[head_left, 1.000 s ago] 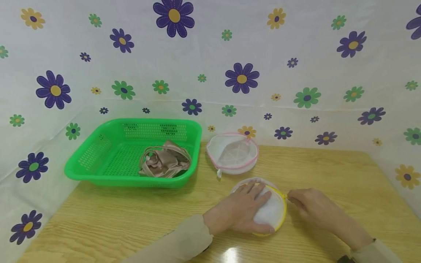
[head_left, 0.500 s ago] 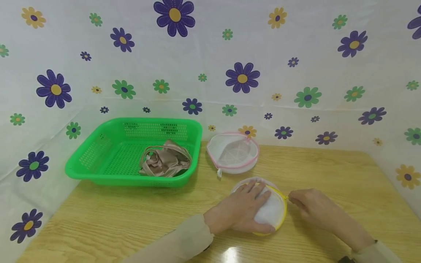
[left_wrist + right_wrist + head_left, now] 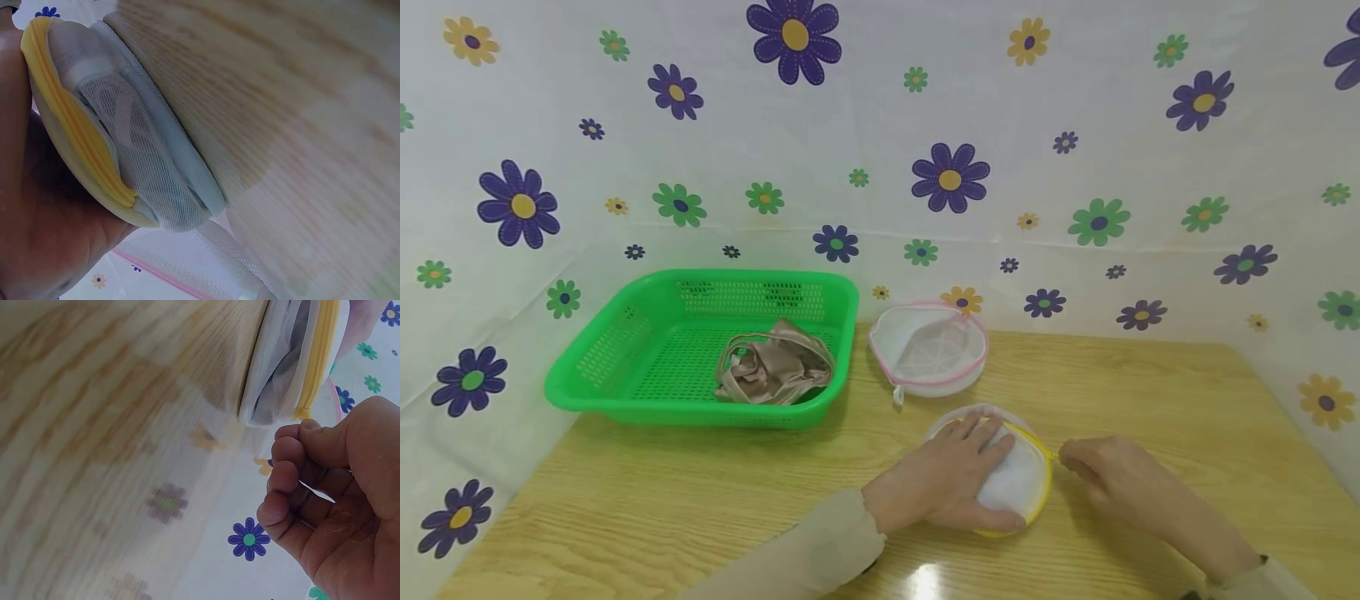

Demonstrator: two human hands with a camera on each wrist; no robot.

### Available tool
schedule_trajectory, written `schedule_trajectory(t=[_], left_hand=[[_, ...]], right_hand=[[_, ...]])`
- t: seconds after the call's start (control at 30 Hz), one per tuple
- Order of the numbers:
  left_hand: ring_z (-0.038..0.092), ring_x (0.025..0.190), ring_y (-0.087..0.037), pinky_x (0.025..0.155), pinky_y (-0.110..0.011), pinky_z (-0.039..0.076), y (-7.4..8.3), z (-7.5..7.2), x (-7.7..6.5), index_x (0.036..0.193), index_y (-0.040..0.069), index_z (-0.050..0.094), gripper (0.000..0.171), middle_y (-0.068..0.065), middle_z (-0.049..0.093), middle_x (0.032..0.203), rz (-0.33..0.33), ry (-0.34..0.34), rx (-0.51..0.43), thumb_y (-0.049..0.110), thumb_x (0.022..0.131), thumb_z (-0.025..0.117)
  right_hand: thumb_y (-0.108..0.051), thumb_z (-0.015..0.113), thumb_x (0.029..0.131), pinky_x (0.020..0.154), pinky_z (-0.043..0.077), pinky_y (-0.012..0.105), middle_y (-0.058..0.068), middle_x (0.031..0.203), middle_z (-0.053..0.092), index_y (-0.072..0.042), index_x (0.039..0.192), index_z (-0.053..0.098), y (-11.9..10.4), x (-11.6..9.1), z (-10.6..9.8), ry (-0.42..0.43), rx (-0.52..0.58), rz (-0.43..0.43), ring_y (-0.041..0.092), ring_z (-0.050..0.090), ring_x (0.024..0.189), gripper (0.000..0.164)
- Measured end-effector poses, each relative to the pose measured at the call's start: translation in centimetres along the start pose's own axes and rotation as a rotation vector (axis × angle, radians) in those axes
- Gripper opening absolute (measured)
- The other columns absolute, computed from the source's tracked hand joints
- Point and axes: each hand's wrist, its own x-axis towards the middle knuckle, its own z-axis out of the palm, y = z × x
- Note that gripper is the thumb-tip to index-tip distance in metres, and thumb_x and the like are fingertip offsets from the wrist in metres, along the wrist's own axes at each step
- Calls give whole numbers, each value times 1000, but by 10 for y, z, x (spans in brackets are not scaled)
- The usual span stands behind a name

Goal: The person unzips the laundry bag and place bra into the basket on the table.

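Observation:
A round white mesh laundry bag (image 3: 1021,477) with a yellow zipper (image 3: 84,137) around its top rim lies on the table. My left hand (image 3: 951,483) rests on top of it, palm down with the fingers spread. At the bag's right side my right hand (image 3: 1123,483) pinches the small yellow zipper pull (image 3: 302,415) between thumb and forefinger, the other fingers curled. Through the mesh (image 3: 125,112) greyish fabric shows in the left wrist view, though what it is I cannot tell. The left fingers hide part of the bag's top.
Behind the bag sits a second mesh laundry bag (image 3: 943,354) with a pink zipper, its top partly unzipped. A green plastic basket (image 3: 700,408) at the left holds a crumpled, shiny taupe garment (image 3: 778,367). The wooden table (image 3: 1150,392) meets a flower-print curtain (image 3: 880,125) at the back.
My right hand has shifted slightly toward me along the bag's right edge, with the zipper pull in its fingers. The left hand keeps its place on the bag.

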Motion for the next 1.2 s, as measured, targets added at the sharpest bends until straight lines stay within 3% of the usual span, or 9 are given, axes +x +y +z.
schedule_trajectory(t=[0.17,0.53,1.03,1.2], left_hand=[[32,154,-34,126,-46,31,0,-1,0,160,15,34,94,-12,33,166,1,7,9,79,92,46],[31,155,-35,125,-46,33,1,-1,-1,160,14,34,95,-13,33,166,3,17,0,79,92,46],[35,153,-33,124,-45,35,1,-1,-1,158,13,38,94,-12,37,164,4,40,20,79,91,47],[33,154,-31,126,-42,30,-1,-2,1,158,15,38,92,-11,36,165,3,15,-29,79,92,46]], right_hand=[[13,69,81,51,33,15,-20,65,39,-19,74,56,-1,0,-2,-21,15,5,-9,30,61,35],[16,66,76,48,25,11,-21,66,26,-20,69,46,-4,-1,-2,3,20,-8,-10,22,60,42],[17,67,76,45,24,10,-22,65,25,-20,67,45,-7,-3,0,16,45,-4,-12,19,60,43],[16,66,77,46,23,11,-22,66,23,-21,67,42,-8,-4,-1,6,37,12,-11,18,60,45]])
